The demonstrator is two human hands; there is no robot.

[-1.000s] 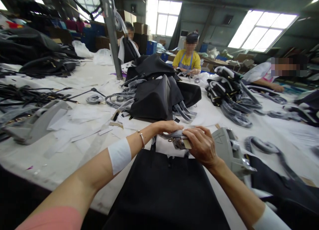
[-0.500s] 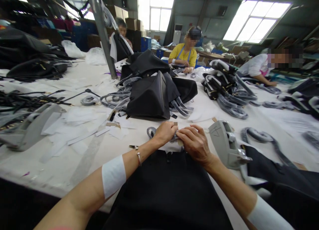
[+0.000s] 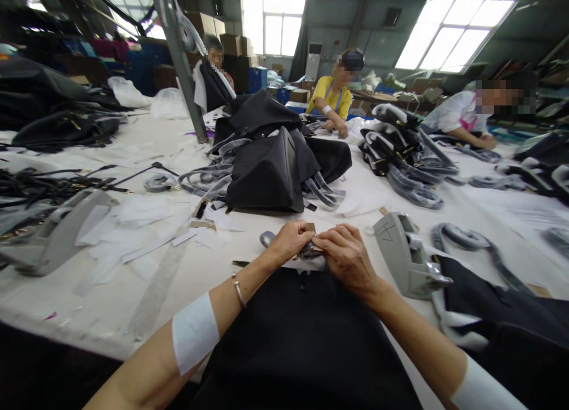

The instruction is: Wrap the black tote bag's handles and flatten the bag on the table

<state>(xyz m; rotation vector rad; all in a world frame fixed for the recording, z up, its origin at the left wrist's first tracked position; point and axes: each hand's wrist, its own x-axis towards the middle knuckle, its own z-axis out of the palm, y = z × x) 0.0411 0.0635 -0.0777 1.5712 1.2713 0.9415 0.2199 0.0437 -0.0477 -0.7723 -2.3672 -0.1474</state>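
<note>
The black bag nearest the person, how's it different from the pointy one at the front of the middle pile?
The near bag spreads out broad and low, while the pointy bag rises to a peak. The near bag runs off the picture's bottom edge; the pointy bag doesn't. The left hand and right hand are by the near bag's top, apart from the pointy bag. Both are black.

The black bag [image 3: 306, 339], smooth and plain, lies at 6 o'clock, narrowing toward 12. The grey film-wrapped strap [image 3: 267, 239], bundled and partly hidden, sits by its 12 o'clock edge.
</note>
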